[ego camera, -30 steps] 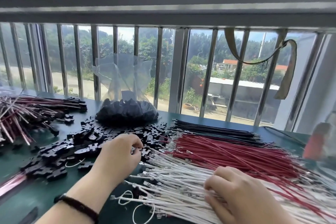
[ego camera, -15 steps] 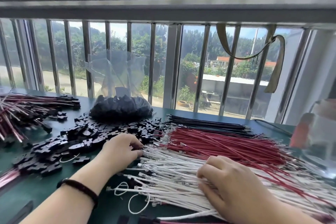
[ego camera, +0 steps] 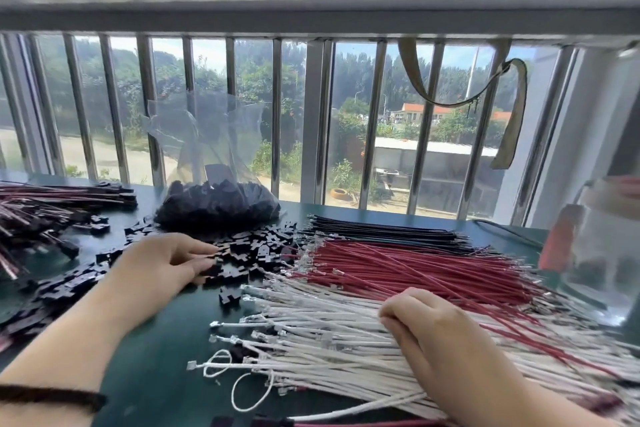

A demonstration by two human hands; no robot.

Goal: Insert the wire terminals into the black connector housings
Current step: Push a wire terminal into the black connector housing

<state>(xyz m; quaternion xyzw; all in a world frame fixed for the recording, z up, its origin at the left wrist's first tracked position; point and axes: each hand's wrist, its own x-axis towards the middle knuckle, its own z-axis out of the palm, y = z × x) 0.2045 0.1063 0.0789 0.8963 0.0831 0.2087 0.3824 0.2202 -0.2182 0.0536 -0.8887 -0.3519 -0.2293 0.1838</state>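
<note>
Barred windows back a dark green table [ego camera: 162, 340]. Left hand [ego camera: 162, 262] reaches forward, palm down, fingers loosely extended, fingertips touching the loose pile of black connector housings [ego camera: 249, 253]; whether it pinches one cannot be told. Right hand [ego camera: 426, 326] rests knuckles-up on the white terminal wires [ego camera: 311, 333], fingers curled down into the bundle. Red wires [ego camera: 415, 270] and black wires [ego camera: 381, 230] lie just beyond it.
</note>
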